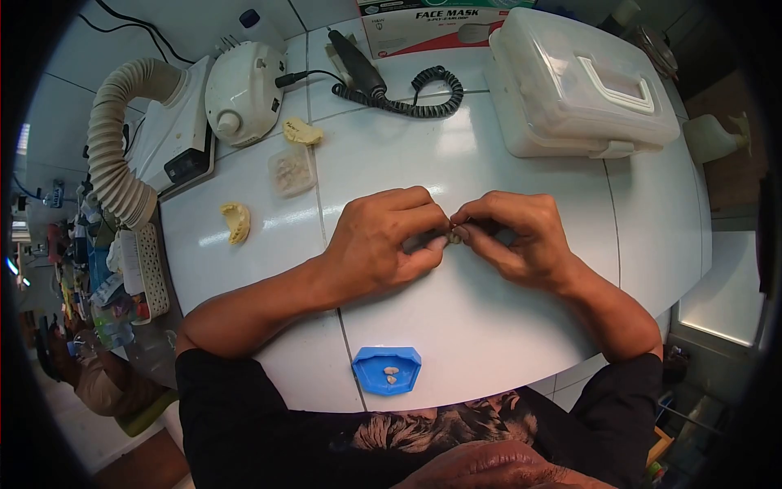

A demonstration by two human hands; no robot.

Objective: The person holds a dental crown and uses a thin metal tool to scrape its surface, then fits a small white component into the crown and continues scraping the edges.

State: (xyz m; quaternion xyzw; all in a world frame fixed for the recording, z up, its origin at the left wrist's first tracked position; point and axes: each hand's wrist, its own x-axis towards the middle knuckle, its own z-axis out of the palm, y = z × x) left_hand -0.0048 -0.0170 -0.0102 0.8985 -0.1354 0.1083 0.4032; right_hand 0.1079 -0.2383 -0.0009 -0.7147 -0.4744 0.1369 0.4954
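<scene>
A: Hands first. What is held?

B: A small piece (450, 234) is pinched between the fingertips of the left hand (383, 240) and the right hand (513, 236). Both hands are closed narrow on it, thumbs and forefingers met at the middle. What the piece is cannot be told; it is mostly hidden by the fingers.

A: Where is the grip placed?

B: Just above the table (489, 326), with both wrists rested on the white top.

A: What is seen near the grip?

B: A blue tray (366, 367) is set below the grip, near the table edge, with two small pale bits (391, 374) lying in it. To the left of the grip, a yellow cast (237, 222) is laid on the table, well apart. Up and left, a clear box (292, 170) is seen, and a second cast (302, 131) just beyond it.

A: Farther off?

B: Above the grip, a handpiece (356, 62) with a coiled cord (423, 94) is laid down. A white motor unit (243, 91) and a ribbed hose (114, 155) are placed up left. A lidded case (582, 81) is set up right, and a mask carton (432, 24) behind it.
</scene>
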